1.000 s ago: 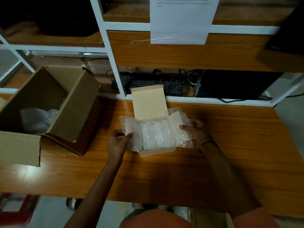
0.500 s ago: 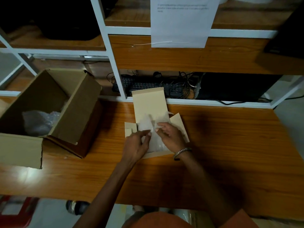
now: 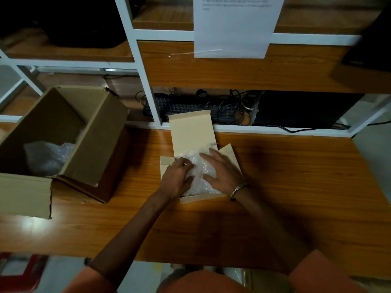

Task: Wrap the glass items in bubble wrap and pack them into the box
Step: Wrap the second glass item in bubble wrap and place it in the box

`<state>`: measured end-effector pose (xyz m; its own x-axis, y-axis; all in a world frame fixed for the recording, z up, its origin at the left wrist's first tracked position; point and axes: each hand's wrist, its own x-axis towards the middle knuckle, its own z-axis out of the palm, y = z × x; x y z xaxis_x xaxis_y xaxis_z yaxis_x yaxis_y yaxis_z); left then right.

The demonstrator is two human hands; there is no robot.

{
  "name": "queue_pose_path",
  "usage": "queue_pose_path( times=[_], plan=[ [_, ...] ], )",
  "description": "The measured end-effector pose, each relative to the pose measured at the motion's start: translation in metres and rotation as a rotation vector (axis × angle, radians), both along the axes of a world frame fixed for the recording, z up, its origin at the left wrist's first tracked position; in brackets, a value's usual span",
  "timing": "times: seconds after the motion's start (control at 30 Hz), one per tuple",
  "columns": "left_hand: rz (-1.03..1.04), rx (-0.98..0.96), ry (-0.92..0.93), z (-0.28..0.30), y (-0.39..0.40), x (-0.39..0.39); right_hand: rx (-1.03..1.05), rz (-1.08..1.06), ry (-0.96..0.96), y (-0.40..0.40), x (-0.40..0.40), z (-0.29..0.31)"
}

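You are working in dim, warm light, and the upper corners of the view fall off almost to black. A pale sheen of glare lies on the wooden desk at lower left. Your arms cast broad soft shadows across the desk around the small box. The white shelf frame bows with wide-angle distortion. Text on the paper sheet is too soft to read.

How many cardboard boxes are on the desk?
2: a large brown cardboard box at the left holding a bubble-wrapped bundle, and a small pale cardboard box under both hands. Others may be out of view.
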<state>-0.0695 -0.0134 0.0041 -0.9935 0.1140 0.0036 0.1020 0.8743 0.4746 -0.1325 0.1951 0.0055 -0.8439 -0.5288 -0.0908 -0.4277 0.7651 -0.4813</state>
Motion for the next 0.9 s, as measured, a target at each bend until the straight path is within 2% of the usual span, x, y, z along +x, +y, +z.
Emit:
queue_pose_path(
  times=[0.13, 0.37, 0.47, 0.63, 0.8, 0.9],
  plan=[
    [-0.081, -0.102, 0.063, -0.013, -0.008, -0.002, 0.237, 0.189, 0.088, -0.001, -0.006, 0.004],
    [0.019, 0.014, 0.043, -0.021, -0.008, 0.001, 0.411, 0.359, 0.232, -0.007, -0.010, 0.005],
    [0.054, 0.055, 0.044, -0.024, -0.005, 0.001, 0.446, 0.365, 0.258, -0.015, -0.012, 0.004],
    [0.084, 0.014, 0.047, -0.033, -0.006, -0.002, 0.604, 0.361, 0.276, -0.033, -0.009, -0.008],
    [0.034, -0.048, 0.025, -0.034, -0.009, -0.004, 0.606, 0.391, 0.229, -0.037, -0.014, -0.006],
    [0.018, -0.064, 0.043, -0.039, -0.013, -0.004, 0.392, 0.382, 0.083, -0.020, -0.010, -0.001]
  ],
)
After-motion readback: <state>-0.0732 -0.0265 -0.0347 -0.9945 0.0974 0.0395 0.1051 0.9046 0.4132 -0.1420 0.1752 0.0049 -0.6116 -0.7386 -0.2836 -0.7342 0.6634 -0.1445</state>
